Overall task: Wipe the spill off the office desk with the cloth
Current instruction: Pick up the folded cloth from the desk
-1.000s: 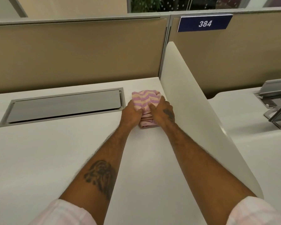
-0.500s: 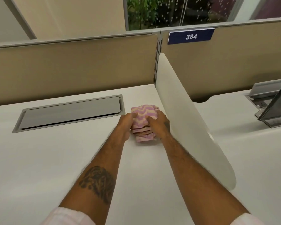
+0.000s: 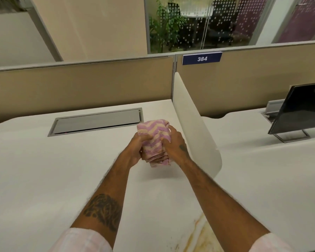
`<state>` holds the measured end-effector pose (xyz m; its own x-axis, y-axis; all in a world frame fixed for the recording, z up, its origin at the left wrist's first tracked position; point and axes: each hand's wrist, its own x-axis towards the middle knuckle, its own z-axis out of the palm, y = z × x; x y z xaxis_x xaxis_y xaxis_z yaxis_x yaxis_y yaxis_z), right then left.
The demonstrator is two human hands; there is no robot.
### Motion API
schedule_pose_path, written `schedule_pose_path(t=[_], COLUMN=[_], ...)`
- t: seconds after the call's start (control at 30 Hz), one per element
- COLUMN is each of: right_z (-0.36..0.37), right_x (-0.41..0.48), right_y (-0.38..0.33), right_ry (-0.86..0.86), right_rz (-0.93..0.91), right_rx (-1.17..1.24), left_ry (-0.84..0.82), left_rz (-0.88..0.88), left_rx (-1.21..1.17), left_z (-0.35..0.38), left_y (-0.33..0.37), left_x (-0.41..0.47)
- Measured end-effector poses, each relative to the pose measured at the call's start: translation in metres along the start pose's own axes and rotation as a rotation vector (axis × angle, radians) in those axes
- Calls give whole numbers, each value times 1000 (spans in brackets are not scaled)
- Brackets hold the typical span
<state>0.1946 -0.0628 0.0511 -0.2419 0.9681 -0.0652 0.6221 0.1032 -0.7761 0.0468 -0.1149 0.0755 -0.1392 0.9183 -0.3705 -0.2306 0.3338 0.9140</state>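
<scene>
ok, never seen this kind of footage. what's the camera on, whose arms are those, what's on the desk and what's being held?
No robot here: a person works with bare hands, and the one wide-angle camera sits on their head, looking forward and down. So the two forearms coming up from the bottom edge are the wearer's own.

The left hand and right hand grip a folded pink and cream striped cloth from either side; it looks lifted just above the white desk.

On the desk: a grey cable hatch set into the top, a white divider on the right, and a yellowish-brown spill near the front edge. A monitor stands on the next desk.
</scene>
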Motion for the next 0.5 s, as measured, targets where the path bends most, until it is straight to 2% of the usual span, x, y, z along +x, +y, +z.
schedule_pose_path(t=[0.1,0.33,0.5], right_z=[-14,-37,-40], right_x=[-36,-118,-166], right_y=[3,12,10], right_ry=[-19,-103,-200], right_rz=[-68,-167,-108], right_rx=[10,-41,-94], left_ry=[-34,95,137], left_rz=[70,86,45], left_rx=[34,-2,-37], left_z=[6,27,44], left_y=[-11,-52,-67], left_x=[-33,-102,-145])
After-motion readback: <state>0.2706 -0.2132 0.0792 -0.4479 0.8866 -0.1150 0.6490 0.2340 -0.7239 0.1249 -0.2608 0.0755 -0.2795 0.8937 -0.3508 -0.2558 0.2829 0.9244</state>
